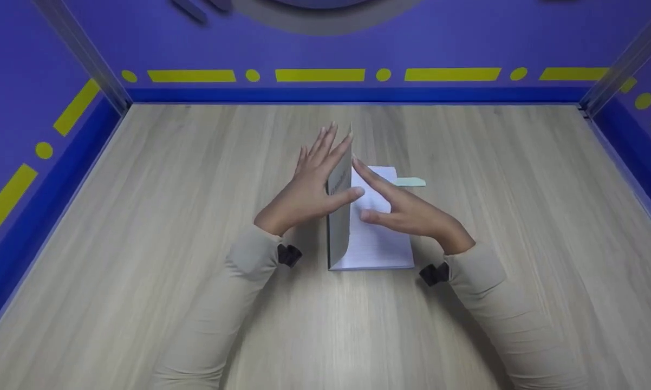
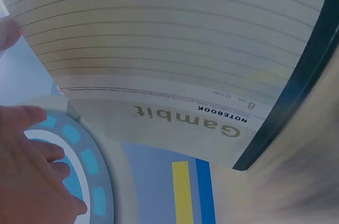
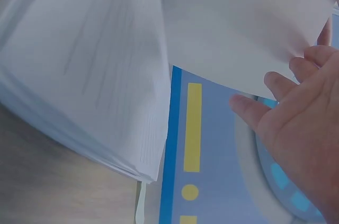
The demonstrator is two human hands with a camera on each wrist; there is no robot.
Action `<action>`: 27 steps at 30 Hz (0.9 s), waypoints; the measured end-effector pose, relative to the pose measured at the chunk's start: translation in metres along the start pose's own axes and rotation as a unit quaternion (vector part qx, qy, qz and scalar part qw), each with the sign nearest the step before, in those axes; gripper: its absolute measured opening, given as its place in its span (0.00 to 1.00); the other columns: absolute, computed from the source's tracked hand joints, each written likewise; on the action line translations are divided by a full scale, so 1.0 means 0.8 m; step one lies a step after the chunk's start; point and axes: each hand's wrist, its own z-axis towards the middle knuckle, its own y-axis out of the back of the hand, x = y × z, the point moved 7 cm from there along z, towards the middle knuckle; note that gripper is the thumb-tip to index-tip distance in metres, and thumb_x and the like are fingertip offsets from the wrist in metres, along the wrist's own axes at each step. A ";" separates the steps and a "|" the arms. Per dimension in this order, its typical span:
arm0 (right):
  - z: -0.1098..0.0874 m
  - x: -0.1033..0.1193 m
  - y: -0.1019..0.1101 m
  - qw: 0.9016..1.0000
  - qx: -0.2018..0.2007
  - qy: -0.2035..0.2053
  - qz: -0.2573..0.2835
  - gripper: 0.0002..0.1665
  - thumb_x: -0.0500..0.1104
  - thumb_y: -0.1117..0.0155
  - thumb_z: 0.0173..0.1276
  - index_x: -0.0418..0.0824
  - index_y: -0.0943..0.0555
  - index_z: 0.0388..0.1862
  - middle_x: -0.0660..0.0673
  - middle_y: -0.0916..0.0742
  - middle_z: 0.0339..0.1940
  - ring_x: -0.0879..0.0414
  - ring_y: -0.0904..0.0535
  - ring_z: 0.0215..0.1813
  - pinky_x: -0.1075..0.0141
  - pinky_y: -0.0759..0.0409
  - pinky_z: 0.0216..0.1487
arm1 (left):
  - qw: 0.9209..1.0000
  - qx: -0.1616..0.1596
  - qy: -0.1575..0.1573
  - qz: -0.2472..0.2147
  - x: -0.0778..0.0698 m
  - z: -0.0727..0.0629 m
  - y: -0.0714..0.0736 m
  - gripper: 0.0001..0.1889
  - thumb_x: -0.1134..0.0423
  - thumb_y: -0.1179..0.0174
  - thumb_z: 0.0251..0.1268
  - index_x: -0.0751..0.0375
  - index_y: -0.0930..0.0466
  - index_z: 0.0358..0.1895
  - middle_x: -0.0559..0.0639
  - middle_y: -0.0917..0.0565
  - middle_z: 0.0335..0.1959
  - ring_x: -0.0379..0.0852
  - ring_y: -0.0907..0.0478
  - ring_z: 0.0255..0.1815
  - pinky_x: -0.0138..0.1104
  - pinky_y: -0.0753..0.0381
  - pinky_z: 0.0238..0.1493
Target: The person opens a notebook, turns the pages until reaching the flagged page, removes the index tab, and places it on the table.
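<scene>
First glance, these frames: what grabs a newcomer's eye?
The raised notebook cover, near upright between left hand and right hand, mid-frame in the head view. Then yellow bars along the blue-purple back wall, and the pale green strip jutting right of the pages.

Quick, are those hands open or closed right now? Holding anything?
Left hand: open, fingers spread beside the raised cover.
Right hand: open, fingers straight, at the cover's inner side.

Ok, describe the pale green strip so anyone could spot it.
On the pale wood-grain table lies an open notebook with white lined pages. Past their right edge, near the far corner, juts a flat, pale green strip, its colour setting it apart from the white pages.
</scene>
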 end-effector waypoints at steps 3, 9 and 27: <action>0.001 -0.002 -0.001 1.000 0.001 0.000 -0.007 0.49 0.51 0.41 0.70 0.56 0.60 0.79 0.57 0.55 0.80 0.57 0.60 0.80 0.50 0.53 0.78 | 1.000 0.009 -0.020 0.003 -0.001 -0.002 0.004 0.42 0.41 0.46 0.65 0.49 0.52 0.77 0.52 0.64 0.80 0.49 0.73 0.80 0.56 0.75 0.74; -0.001 -0.012 -0.002 1.000 0.003 -0.011 -0.014 0.50 0.51 0.41 0.70 0.55 0.60 0.79 0.51 0.55 0.81 0.56 0.61 0.80 0.51 0.53 0.78 | 0.999 0.036 -0.023 0.003 0.006 -0.009 0.014 0.37 0.43 0.46 0.67 0.46 0.47 0.76 0.49 0.63 0.80 0.48 0.73 0.80 0.54 0.76 0.75; -0.016 -0.055 -0.016 0.987 0.087 -0.094 -0.099 0.58 0.62 0.40 0.65 0.45 0.63 0.79 0.47 0.59 0.81 0.47 0.68 0.80 0.48 0.60 0.78 | 0.997 0.069 -0.015 -0.003 0.027 -0.025 0.044 0.34 0.50 0.43 0.65 0.47 0.41 0.74 0.46 0.55 0.80 0.49 0.70 0.80 0.53 0.72 0.76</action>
